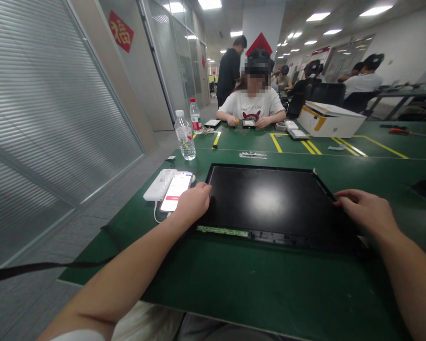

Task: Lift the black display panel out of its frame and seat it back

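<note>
A black display panel [266,203] lies face up on the green table [255,284], with a ceiling light reflected in its middle. A green circuit strip [223,231] runs along its near edge at the left. My left hand [195,201] grips the panel's left edge, its fingers curled and partly hidden by the hand itself. At the right edge, my right hand [367,210] pinches the frame between thumb and fingers. Left of the panel, a phone [176,189] with a lit screen rests against a white box-like device [156,185], with a white cable beside it.
Two water bottles [185,137] [195,117] stand at the back left. Across the table a person [253,102] handles a small device. A white box [330,121] and orange-handled tool [399,130] lie at the back right. A black strap [49,266] hangs at the left.
</note>
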Demonstrator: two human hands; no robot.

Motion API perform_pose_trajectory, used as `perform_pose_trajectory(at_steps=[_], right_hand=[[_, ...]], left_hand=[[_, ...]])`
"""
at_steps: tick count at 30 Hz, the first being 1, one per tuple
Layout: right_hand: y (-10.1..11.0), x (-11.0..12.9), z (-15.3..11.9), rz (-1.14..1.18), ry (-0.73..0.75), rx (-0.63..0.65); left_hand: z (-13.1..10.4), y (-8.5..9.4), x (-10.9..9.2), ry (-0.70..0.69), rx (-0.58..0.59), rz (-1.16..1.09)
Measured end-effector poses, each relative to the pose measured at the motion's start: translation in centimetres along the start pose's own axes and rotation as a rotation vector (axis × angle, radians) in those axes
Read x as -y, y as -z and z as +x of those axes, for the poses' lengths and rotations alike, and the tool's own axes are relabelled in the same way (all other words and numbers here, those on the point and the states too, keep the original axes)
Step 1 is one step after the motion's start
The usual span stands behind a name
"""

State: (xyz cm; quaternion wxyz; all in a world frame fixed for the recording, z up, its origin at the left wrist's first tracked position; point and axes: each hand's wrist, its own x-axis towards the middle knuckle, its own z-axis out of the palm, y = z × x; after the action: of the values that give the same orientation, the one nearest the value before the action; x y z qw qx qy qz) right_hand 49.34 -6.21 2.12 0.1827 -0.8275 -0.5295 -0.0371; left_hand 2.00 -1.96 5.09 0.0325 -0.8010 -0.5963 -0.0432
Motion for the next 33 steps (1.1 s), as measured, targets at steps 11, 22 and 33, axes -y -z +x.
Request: perform_pose_trajectory(at_steps=[11, 22, 33], right_hand=[[-1.6, -0.6, 0.9, -0.115, 0.053, 0.213], [-2.8, -3.3, 1.5, 0.312, -0.058, 0.109], [-4.6, -3.6, 2.1, 0.321, -0.002, 0.079]], left_hand=[[0.8, -1.8, 0.9, 0.055, 0.001, -0.331], [1.6, -3.4, 0.9, 0.280, -0.051, -1.476], [2.9, -4.0, 1.9, 0.420, -0.128, -1.585]])
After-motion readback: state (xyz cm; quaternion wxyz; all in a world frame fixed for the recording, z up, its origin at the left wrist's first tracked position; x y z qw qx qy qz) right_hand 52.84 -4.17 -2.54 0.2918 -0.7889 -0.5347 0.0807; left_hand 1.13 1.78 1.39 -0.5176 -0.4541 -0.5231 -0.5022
